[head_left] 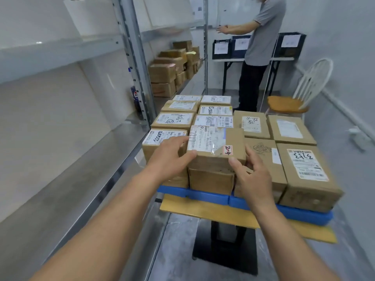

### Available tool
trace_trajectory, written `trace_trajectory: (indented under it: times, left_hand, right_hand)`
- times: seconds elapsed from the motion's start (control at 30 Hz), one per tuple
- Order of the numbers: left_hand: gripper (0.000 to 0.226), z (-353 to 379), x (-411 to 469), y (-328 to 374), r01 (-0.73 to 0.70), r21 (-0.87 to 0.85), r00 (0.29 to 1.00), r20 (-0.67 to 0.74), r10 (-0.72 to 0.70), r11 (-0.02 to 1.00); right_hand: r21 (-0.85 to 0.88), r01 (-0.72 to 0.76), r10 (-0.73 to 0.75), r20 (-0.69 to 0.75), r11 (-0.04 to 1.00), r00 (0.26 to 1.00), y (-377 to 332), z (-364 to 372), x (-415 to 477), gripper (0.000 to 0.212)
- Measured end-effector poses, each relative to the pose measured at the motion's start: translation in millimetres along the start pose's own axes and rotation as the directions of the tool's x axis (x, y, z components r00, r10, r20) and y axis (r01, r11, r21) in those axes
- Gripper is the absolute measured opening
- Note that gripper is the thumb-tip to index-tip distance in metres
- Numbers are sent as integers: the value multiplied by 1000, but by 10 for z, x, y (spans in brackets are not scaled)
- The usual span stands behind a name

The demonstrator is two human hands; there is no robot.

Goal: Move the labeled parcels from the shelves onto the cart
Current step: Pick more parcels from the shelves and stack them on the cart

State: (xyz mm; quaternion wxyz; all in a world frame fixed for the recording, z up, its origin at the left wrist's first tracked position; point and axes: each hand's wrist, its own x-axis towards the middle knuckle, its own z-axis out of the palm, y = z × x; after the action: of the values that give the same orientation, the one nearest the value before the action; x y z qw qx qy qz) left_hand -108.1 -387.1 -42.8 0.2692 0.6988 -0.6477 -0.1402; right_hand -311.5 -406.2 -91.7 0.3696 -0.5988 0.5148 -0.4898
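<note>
Fingers (pixel 179 141) of the left hand (pixel 168 155) and of the right hand (pixel 251 177) gripped opposite ends of the labeled parcel (pixel 215 145), which sat between them on the cart (pixel 304 213), stacked on a front-row box, long axis left-to-right, both hands equally near.

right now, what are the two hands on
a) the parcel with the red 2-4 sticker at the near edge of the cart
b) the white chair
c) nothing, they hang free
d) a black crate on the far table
a: the left hand and the right hand hold opposite sides of the 2-4 parcel, thumbs on its near face, above the cart.
</note>
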Motion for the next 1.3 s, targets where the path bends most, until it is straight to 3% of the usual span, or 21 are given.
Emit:
trace_trajectory:
  times: [0.53,1.1,1.3]
  left_hand:
    - [54,217,471,-285,-69,277,990,136,32,958]
    - [40,245,438,-275,-140,358,988,108,108,923]
    - [38,268,456,-277,-183,486,983,105,151,855]
  right_hand:
    - [-31,-103,102,-37,994,994,364,378,265,59]
    - [-248,-94,91,-22,964,996,388,470,322,54]
    - [-285,-84,90,9,955,996,369,450,408,54]
